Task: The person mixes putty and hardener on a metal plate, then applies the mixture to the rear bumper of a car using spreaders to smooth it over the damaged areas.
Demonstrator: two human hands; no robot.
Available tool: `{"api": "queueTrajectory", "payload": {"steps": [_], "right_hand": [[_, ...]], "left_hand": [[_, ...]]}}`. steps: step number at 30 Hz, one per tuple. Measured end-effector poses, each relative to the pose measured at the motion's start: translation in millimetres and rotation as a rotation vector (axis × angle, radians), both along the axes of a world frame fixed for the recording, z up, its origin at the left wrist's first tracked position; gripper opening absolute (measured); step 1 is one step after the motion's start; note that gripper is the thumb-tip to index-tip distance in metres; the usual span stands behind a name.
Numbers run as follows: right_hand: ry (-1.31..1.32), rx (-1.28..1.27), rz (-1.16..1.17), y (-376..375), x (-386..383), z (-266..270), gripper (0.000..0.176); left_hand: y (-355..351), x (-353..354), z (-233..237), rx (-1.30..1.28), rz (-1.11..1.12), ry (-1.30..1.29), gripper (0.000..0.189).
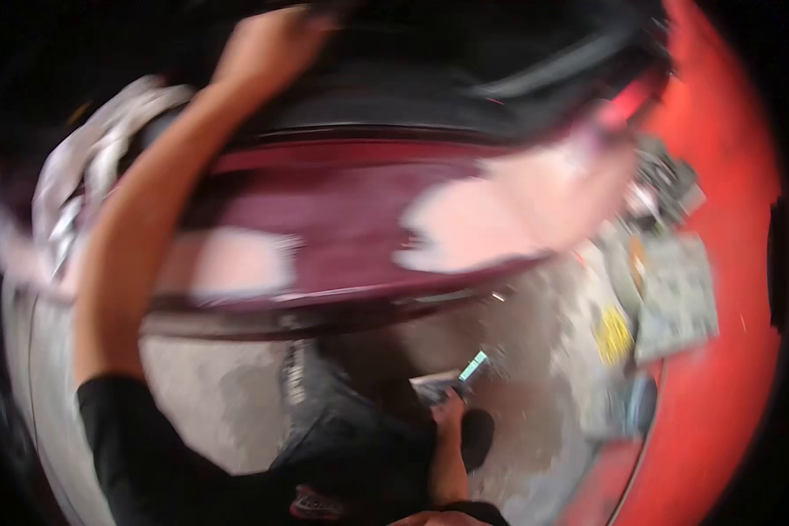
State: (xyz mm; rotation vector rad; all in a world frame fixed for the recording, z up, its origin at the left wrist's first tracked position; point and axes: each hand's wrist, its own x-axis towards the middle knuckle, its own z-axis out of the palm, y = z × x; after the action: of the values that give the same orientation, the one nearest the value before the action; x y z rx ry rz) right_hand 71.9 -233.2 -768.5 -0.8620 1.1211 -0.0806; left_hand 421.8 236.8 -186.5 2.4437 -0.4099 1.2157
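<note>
The whole view is motion-blurred. My left arm, in a black sleeve pushed up to the elbow, reaches up and away. My left hand [267,44] rests against the edge of a dark raised panel [465,61] at the top, its fingers lost in the dark. Below the panel lies a maroon car body surface [342,210] with pale pink patches [517,210]. My right hand [447,416] hangs low near my dark trousers, holding a small flat object [465,373] with a light-blue end.
Grey concrete floor [219,394] lies under me. A crumpled pale cloth [88,175] sits at the left. Papers, boxes and a yellow item [666,289] clutter the floor at the right, beside a red surface [728,219].
</note>
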Motion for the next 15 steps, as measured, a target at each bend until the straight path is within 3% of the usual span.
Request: {"api": "queueTrajectory", "payload": {"steps": [1,3,4,6,7,8,11,15], "right_hand": [[-0.035,0.009,-0.038,0.4,-2.7,-1.9,0.023],[-0.062,-0.011,-0.078,-3.3,-5.2,-12.1,0.024],[-0.182,-0.316,0.119,-21.9,-17.1,-65.4,0.025],[-0.271,-0.565,0.270,-21.2,-14.6,-72.6,0.027],[-0.216,-0.304,0.096,-23.8,-15.2,-74.6,0.027],[-0.150,-0.073,-0.082,-7.5,-5.2,-30.9,0.028],[-0.055,-0.041,-0.118,17.4,2.0,25.4,0.031],[-0.002,-0.098,-0.021,13.3,2.7,19.2,0.037]], "left_hand": [[6.8,13.2,-9.9,-0.091,-0.170,-0.038,0.038],[9.3,28.8,-14.4,-0.132,-0.247,-0.073,0.033],[8.1,24.6,-9.6,-0.079,-0.233,-0.075,0.032],[2.7,16.7,-7.6,-0.101,-0.271,-0.105,0.032],[2.0,11.8,-6.6,-0.117,-0.276,-0.076,0.032],[1.4,9.1,-6.5,-0.130,-0.272,-0.062,0.032],[3.0,9.4,-7.1,-0.148,-0.266,-0.038,0.032],[2.9,16.9,-9.2,-0.163,-0.284,-0.059,0.032]]}}
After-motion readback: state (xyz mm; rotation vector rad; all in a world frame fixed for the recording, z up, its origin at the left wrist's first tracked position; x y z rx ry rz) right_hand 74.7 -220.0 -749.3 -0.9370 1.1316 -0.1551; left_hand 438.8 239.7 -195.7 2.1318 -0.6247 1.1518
